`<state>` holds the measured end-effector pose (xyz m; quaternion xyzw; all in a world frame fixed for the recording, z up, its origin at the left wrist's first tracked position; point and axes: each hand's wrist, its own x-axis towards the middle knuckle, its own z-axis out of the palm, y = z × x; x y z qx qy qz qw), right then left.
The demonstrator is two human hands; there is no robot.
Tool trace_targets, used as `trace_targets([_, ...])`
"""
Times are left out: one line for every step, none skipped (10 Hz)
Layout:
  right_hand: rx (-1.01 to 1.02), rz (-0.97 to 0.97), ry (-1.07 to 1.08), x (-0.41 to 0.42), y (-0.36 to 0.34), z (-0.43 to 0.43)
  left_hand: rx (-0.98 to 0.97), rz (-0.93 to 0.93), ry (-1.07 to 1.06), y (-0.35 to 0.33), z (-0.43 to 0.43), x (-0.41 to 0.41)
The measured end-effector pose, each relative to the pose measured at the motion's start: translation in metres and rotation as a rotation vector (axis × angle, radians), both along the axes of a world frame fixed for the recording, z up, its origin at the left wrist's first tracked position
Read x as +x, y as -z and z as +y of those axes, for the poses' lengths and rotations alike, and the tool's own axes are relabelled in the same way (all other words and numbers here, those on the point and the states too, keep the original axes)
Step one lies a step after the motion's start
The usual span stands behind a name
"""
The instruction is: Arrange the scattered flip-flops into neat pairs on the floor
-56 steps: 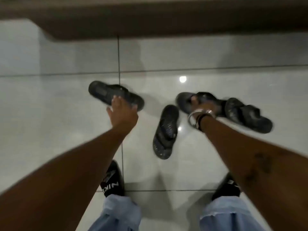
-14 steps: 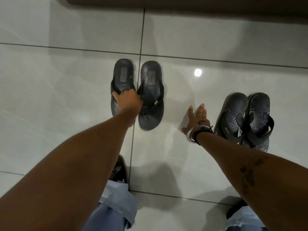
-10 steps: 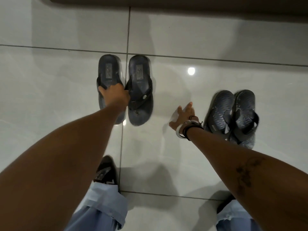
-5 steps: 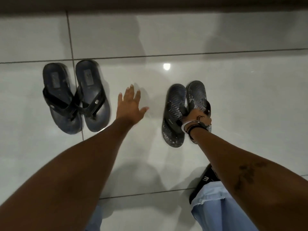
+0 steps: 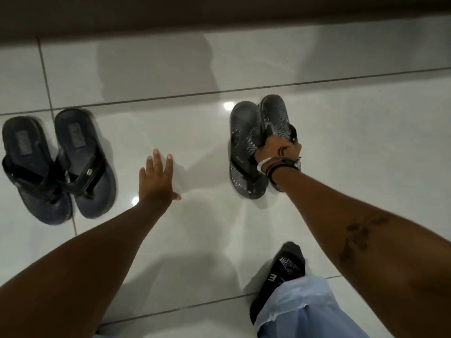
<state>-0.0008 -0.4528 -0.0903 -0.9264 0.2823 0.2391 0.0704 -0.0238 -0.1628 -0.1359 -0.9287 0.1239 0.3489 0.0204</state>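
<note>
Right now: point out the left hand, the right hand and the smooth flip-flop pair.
left hand (image 5: 156,181): head view, back of the open hand.
right hand (image 5: 280,148): head view, back of the hand, closed on the textured pair's straps.
smooth pair (image 5: 75,140): head view, right-hand flip-flop's footbed.

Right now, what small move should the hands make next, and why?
Probably the right hand should set down the textured pair it grips by the straps and let go. The smooth pair already lies side by side, and the left hand is open, holding nothing.
</note>
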Motion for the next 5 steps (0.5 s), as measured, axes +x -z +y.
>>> trace_targets([-0.037,0.047,-0.01,0.015,0.006,-0.014,0.029,-0.001,0.017,-0.001,0.0,0.001])
trace_targets([-0.042,0.055,0.0,0.02,0.012,-0.015,0.038,0.034,-0.006,-0.004,-0.002,0.003])
trace_targets([-0.034,0.063,0.04,0.015,0.006,-0.012,0.044,0.089,-0.012,-0.015,0.0,0.006])
trace_targets([-0.096,0.067,-0.005,0.012,-0.021,-0.005,0.038,0.115,-0.002,-0.048,-0.004,0.028])
trace_targets([-0.074,-0.05,-0.159,0.012,-0.088,0.009,-0.089,-0.039,0.005,-0.116,-0.013,0.059])
